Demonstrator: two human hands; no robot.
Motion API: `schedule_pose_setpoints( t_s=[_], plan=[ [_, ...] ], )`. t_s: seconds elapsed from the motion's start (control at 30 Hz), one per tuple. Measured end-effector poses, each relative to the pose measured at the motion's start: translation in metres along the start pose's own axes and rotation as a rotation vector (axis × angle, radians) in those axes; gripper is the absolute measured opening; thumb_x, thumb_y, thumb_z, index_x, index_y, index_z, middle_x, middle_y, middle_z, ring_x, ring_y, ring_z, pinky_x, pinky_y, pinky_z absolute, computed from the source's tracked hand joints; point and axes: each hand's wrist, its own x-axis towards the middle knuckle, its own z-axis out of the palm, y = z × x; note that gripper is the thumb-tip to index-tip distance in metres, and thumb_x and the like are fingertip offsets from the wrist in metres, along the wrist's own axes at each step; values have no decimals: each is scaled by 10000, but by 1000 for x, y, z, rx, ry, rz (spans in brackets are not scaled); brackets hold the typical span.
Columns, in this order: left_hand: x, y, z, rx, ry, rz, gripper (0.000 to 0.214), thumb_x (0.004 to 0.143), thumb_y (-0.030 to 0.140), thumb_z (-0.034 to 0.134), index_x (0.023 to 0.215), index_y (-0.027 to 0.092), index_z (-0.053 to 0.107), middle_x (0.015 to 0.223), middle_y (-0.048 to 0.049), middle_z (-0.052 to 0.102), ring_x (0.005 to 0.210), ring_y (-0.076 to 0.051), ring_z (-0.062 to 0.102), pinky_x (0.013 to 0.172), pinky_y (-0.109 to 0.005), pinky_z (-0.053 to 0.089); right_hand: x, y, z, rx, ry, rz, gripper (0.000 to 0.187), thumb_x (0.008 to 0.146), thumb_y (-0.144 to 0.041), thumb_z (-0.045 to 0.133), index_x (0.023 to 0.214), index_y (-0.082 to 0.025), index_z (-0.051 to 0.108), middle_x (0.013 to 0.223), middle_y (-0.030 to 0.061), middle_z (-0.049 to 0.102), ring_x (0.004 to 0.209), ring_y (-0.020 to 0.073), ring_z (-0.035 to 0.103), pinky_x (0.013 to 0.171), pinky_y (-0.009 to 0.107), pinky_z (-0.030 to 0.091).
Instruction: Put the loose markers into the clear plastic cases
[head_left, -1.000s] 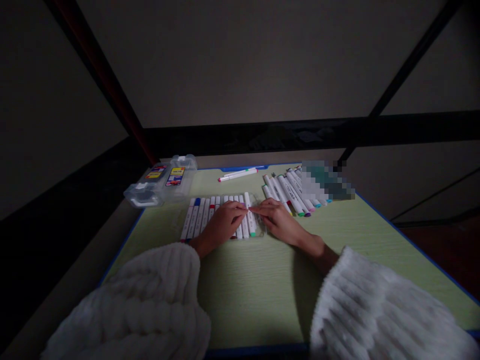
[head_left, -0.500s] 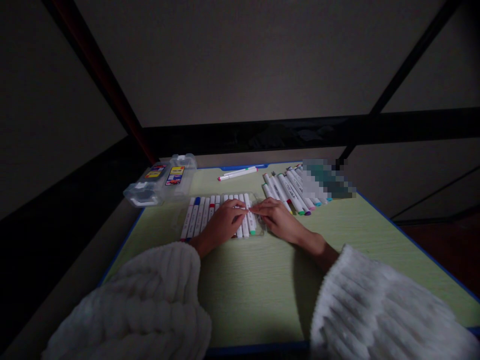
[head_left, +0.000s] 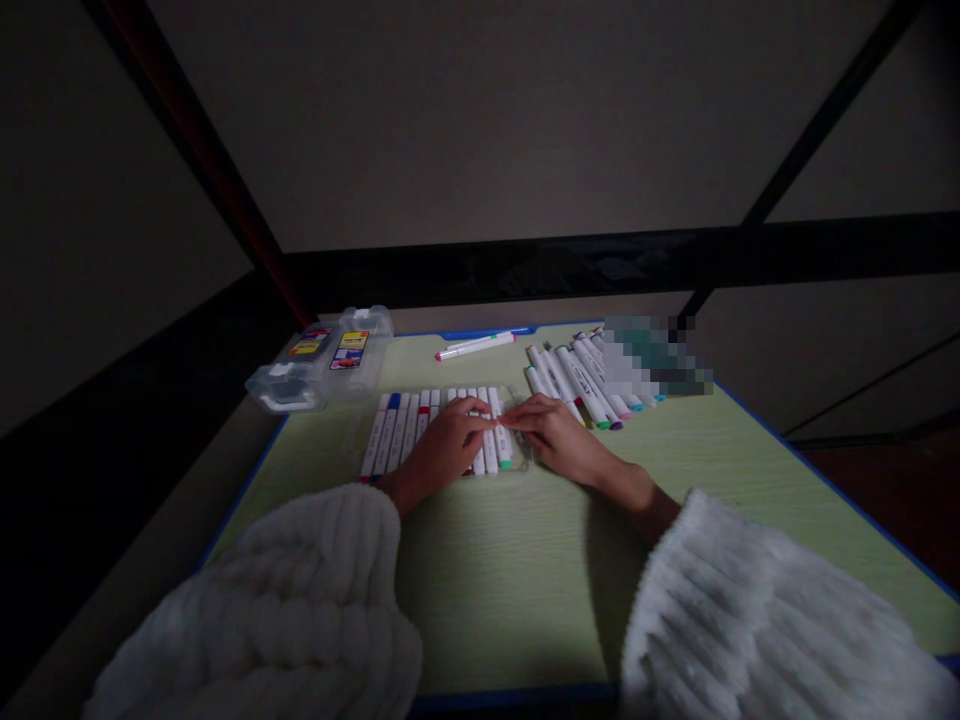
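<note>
My left hand lies on a row of white markers packed side by side in a clear tray, its fingers loosely spread over them. From the right, my right hand reaches in with its fingertips pressed together on the rightmost marker, the one with a green cap. The fingertips of both hands nearly meet above that marker. Thick white fluffy sleeves cover both forearms.
A loose group of markers lies fanned at the back right, beside a blurred dark patch. A single marker lies at the far edge. A clear plastic box with stickers sits back left. The green tabletop has a blue rim.
Both hands have stayed on the marker row, with only slight shifts of the fingertips. The view has dipped a little.
</note>
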Motion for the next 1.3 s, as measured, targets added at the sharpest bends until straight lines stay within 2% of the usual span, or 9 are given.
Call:
schedule_pose_setpoints(
  t_s=[0.93,1.3],
  plan=[
    [1,0,0,43,-32,30,328,728,-1,461,865,191,689,1024,-66,585,998,-204,526,882,-395,445,1,-2,-2,-50,-40,-10,435,737,8,426,1024,-211,670,1015,64,646,958,213,536,844,382,423],
    [-1,-1,1,64,-31,63,299,768,23,451,881,178,681,1021,-72,583,1002,-199,521,888,-370,437,1,-4,-4,-70,-70,0,405,751,-11,441,1039,-189,664,1041,85,638,976,238,534,838,412,423]
  ],
)
